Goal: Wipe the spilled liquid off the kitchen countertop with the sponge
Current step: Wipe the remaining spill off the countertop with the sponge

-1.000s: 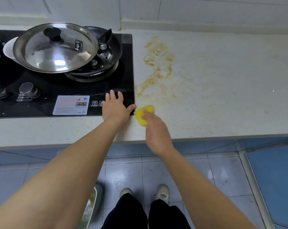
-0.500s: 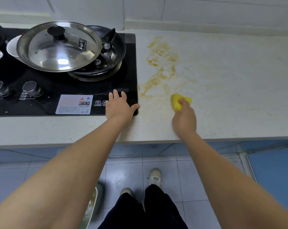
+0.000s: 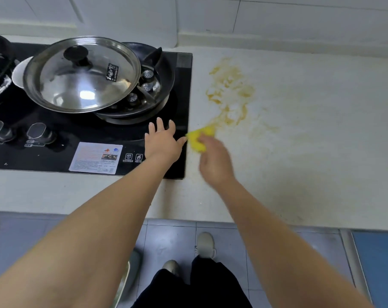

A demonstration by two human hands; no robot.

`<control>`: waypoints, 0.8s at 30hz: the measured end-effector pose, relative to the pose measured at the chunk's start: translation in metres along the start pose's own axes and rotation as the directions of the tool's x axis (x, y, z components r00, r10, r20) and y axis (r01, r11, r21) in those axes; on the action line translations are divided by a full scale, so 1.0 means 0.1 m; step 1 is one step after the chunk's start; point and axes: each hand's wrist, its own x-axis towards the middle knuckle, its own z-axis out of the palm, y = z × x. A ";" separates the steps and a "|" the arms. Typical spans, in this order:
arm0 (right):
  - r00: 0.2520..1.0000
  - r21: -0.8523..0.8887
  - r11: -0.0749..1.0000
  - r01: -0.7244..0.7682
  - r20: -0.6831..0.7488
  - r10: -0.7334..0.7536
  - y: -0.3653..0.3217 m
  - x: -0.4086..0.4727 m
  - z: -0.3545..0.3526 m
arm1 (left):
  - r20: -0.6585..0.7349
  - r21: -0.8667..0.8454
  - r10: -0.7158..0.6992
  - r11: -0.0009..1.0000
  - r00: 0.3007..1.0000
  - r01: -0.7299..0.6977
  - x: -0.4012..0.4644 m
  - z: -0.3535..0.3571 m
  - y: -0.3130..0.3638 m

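Observation:
An orange-brown spill (image 3: pixel 230 92) streaks the pale countertop (image 3: pixel 310 134) just right of the black stove, with fainter smears trailing to its right. My right hand (image 3: pixel 214 158) grips a yellow sponge (image 3: pixel 198 138) and presses it on the counter at the near end of the spill; the hand is motion-blurred. My left hand (image 3: pixel 163 143) lies flat, fingers spread, on the stove's front right corner, its thumb almost touching the sponge.
The black glass stove (image 3: pixel 55 134) carries a dark pan (image 3: pixel 159 85) partly covered by a steel lid (image 3: pixel 81 74), with two knobs at the front left. A tiled wall stands behind. The counter's front edge runs below my wrists, with floor and my shoes beneath.
My right hand swept the sponge right from the stove corner, then back left to the near end of the spill. The left hand has stayed on the stove corner.

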 end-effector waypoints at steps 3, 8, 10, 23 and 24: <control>0.996 -0.041 0.996 0.082 0.023 -0.081 0.12 0.14 -0.06 | 0.015 -0.021 -0.004 1.000 1.000 0.005 0.02 -0.01 0.01; 0.967 -0.038 0.972 -0.233 -0.116 0.227 0.19 0.41 -0.27 | 0.008 -0.022 0.005 1.000 1.000 -0.005 0.02 -0.01 -0.01; 0.999 -0.013 1.000 0.021 0.043 -0.021 0.01 0.21 -0.08 | 0.003 -0.024 -0.003 1.000 1.000 0.003 0.03 -0.01 -0.01; 0.992 -0.049 0.993 0.109 0.062 -0.106 0.08 0.07 -0.12 | 0.011 -0.031 -0.003 1.000 1.000 0.003 0.03 0.00 -0.01; 1.000 -0.065 0.998 -0.025 0.005 0.025 0.13 0.15 -0.18 | 0.010 -0.025 0.003 1.000 1.000 -0.002 0.03 0.00 -0.02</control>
